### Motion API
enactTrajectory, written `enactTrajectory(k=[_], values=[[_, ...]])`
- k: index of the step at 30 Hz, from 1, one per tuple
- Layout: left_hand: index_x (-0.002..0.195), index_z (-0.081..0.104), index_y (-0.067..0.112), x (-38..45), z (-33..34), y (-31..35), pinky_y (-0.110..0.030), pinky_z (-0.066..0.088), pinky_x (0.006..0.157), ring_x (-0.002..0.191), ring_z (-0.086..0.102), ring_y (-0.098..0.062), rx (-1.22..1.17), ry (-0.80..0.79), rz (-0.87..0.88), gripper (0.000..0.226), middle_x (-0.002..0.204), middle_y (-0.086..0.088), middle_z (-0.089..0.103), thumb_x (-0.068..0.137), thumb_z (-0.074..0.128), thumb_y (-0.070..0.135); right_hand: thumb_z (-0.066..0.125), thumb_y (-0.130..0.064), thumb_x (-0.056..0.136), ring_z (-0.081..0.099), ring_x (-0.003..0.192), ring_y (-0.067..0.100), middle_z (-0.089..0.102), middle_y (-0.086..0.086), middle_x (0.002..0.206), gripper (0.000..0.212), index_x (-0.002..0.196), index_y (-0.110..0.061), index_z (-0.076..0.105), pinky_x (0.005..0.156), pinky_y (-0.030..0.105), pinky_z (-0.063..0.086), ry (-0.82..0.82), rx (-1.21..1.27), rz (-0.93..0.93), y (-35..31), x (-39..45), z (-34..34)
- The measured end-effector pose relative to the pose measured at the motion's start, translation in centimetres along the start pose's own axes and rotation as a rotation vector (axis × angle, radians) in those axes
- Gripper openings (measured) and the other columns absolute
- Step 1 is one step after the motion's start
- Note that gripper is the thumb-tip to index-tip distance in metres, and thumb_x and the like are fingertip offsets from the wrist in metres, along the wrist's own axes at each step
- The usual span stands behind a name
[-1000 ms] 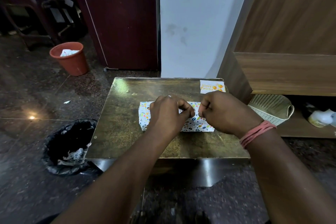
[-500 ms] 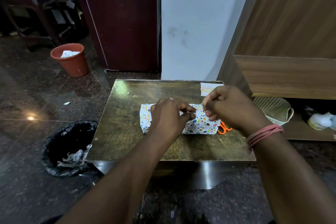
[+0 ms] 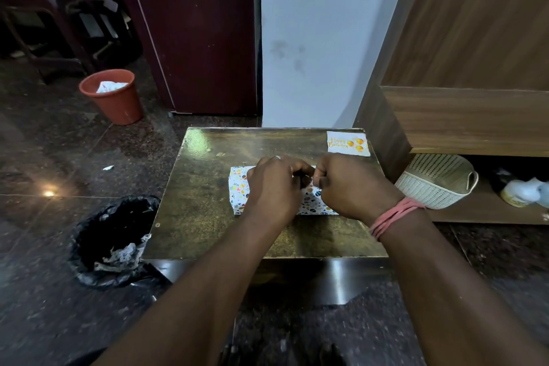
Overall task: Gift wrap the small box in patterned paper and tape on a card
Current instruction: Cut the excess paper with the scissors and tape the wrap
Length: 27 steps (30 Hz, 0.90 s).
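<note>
While both curled hands, left hand (image 3: 271,187) and right hand (image 3: 350,187), pinch something unseen atop the white patterned-paper-wrapped small box (image 3: 239,192), smoothing any tape flat would secure the seam.

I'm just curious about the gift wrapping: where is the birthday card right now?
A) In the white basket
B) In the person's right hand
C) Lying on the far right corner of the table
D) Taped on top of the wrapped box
C: the card lies flat at the table's far right corner, apart from the wrapped box under both hands.

Left hand (image 3: 271,187), right hand (image 3: 347,187): fingers curled, seemingly pinching.
</note>
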State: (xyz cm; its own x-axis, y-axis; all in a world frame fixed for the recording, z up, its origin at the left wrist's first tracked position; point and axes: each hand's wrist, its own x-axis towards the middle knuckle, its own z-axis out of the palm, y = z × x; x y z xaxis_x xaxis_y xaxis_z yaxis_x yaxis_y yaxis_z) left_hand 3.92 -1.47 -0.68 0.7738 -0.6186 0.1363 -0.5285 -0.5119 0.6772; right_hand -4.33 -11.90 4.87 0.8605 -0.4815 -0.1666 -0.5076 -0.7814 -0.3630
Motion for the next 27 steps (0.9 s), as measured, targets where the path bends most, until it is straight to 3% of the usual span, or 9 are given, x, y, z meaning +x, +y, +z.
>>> enactTrajectory(k=[6,13,18,20,22,24,27], values=[[0.124,0.069,0.035,0.0,-0.1,0.0,-0.038,0.039,0.104,0.117,0.054,-0.019,0.002,-0.003,-0.019,0.041,0.097,0.011,0.072,0.097,0.058,0.005,0.059,-0.005,0.091,0.052,0.081,0.017,0.053,-0.007,0.078,0.019,0.092,-0.022,0.069,0.051,0.018,0.028,0.020,-0.091,-0.017,-0.2,0.0,0.2],[0.126,0.068,0.035,0.2,0.0,-0.1,-0.037,0.038,0.102,0.120,0.052,-0.020,0.032,-0.009,-0.014,0.045,0.106,0.009,0.073,0.095,0.058,0.005,0.059,-0.005,0.091,0.065,0.089,0.024,0.070,0.006,0.092,0.017,0.093,-0.015,0.072,0.052,0.022,0.037,0.007,-0.088,-0.008,-0.3,0.5,0.5],[0.127,0.067,0.035,0.3,0.4,-0.4,-0.034,0.032,0.095,0.120,0.051,-0.021,0.043,-0.011,-0.015,0.048,0.109,0.007,0.072,0.094,0.056,0.003,0.064,-0.010,0.092,0.065,0.093,0.025,0.071,0.008,0.098,0.010,0.096,-0.015,0.073,0.066,0.025,0.042,0.020,-0.077,-0.005,-0.3,1.0,0.5],[0.127,0.067,0.035,0.3,0.4,-0.5,-0.034,0.032,0.095,0.120,0.051,-0.021,0.043,-0.006,-0.016,0.048,0.108,0.008,0.073,0.094,0.056,0.003,0.065,-0.014,0.093,0.064,0.095,0.026,0.070,0.008,0.100,0.012,0.105,-0.013,0.067,0.064,0.027,0.042,0.028,-0.070,0.004,-0.2,1.0,0.6],[0.126,0.067,0.035,0.3,0.4,-0.4,-0.035,0.034,0.098,0.119,0.052,-0.021,0.036,0.000,-0.011,0.047,0.106,0.009,0.073,0.094,0.056,0.003,0.068,-0.016,0.093,0.061,0.093,0.027,0.066,0.008,0.100,0.028,0.115,-0.013,0.052,0.065,0.030,0.041,0.047,-0.010,0.008,0.0,1.0,0.6],[0.126,0.067,0.035,0.4,0.4,-0.4,-0.035,0.034,0.098,0.120,0.051,-0.021,0.042,-0.002,-0.008,0.046,0.106,0.010,0.073,0.095,0.056,0.004,0.070,-0.015,0.091,0.059,0.086,0.024,0.063,0.004,0.093,0.027,0.106,-0.018,0.048,0.058,0.028,0.036,0.085,0.049,0.002,0.1,1.0,0.6],[0.127,0.067,0.036,0.5,0.4,-0.3,-0.034,0.031,0.093,0.122,0.051,-0.022,0.069,-0.008,-0.013,0.044,0.109,0.009,0.073,0.096,0.057,0.007,0.065,-0.008,0.089,0.057,0.070,0.007,0.060,-0.010,0.075,0.023,0.076,-0.025,0.055,0.047,0.013,0.031,0.141,0.030,0.000,0.5,0.8,1.1]])
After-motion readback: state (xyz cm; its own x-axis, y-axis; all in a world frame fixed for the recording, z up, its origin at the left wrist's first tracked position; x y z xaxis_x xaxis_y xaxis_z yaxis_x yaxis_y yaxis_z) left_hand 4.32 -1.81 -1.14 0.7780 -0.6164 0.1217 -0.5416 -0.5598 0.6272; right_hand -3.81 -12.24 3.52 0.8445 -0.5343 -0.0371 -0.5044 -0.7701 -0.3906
